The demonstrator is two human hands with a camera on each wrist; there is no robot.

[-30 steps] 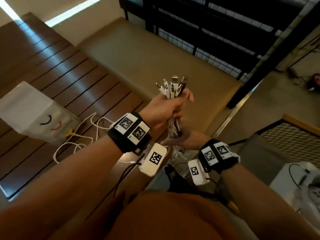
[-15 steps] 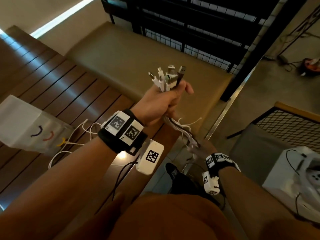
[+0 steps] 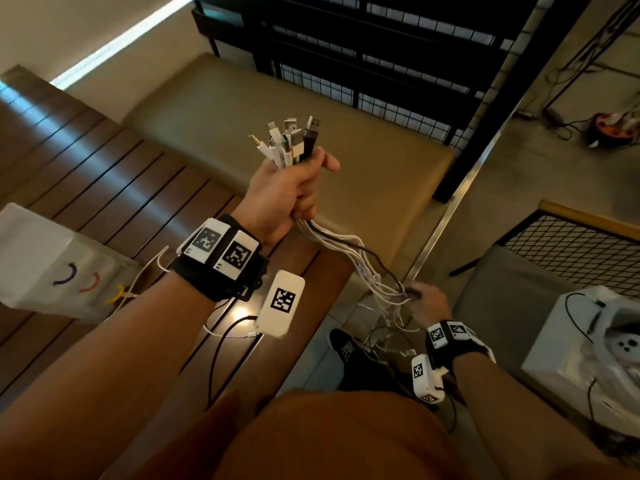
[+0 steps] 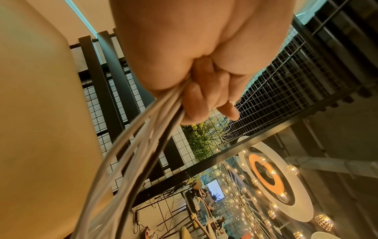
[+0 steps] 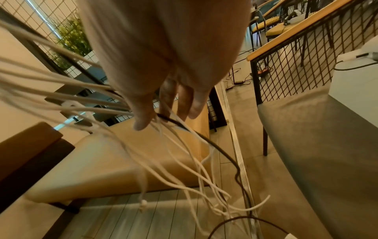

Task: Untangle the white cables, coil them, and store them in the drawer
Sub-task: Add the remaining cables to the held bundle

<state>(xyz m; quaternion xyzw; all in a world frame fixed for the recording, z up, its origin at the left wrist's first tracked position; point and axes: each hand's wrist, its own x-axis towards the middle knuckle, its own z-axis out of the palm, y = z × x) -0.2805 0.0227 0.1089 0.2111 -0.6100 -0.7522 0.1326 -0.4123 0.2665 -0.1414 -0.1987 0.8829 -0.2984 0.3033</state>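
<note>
My left hand (image 3: 301, 199) is raised above the bench and grips a bundle of white cables (image 3: 349, 251), with one dark cable among them. Their connectors (image 3: 289, 140) stick up out of the fist. The strands fan out down and to the right to my right hand (image 3: 420, 297), which holds them between thumb and fingers near the floor. In the left wrist view the curled fingers (image 4: 204, 100) close round the cables (image 4: 131, 161). The right wrist view shows the strands passing under the thumb (image 5: 143, 119), with the loose ends (image 5: 204, 177) dangling over the floor.
A brown slatted table (image 3: 104, 188) on the left carries a white paper bag (image 3: 45, 265) and another white cable (image 3: 152, 268). A tan bench cushion (image 3: 277, 98) lies ahead, with a black mesh railing (image 3: 381, 64) behind it. A grey chair (image 3: 519, 306) and a white box (image 3: 588, 341) stand at the right.
My right hand has slid down the cables, from just under the left hand to low at the right. The bundle is now stretched out between the hands.
</note>
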